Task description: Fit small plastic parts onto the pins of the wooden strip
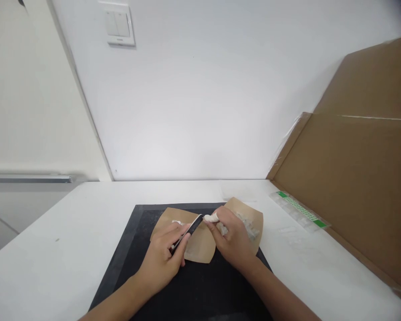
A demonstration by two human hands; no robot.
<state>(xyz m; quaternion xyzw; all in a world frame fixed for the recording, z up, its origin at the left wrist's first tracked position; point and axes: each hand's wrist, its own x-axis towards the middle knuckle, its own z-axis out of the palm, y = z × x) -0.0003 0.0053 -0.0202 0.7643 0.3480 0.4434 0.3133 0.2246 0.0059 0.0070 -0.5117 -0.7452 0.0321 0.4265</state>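
Observation:
My left hand (pixel 163 254) is closed around a slim black bar with a pale edge (pixel 194 225), tilted so its far end points up to the right. At that end, the fingertips of my right hand (pixel 233 235) are pinched together. White covers (pixel 211 217) wrap the right fingertips; whether they grip something small cannot be made out. Below the bar lies a brown paper piece (pixel 200 249) with a small white item on it, partly hidden by my left hand. Behind my right hand, another brown paper piece (pixel 238 205) bears several crumpled translucent bits (pixel 249 227).
A black mat (pixel 200 294) lies under the papers on the white table (pixel 53 249). To the right, a clear strip with a green-marked label (pixel 300 208) lies by a large cardboard sheet (pixel 354 178). A white wall with a light switch (pixel 117 23) rises behind.

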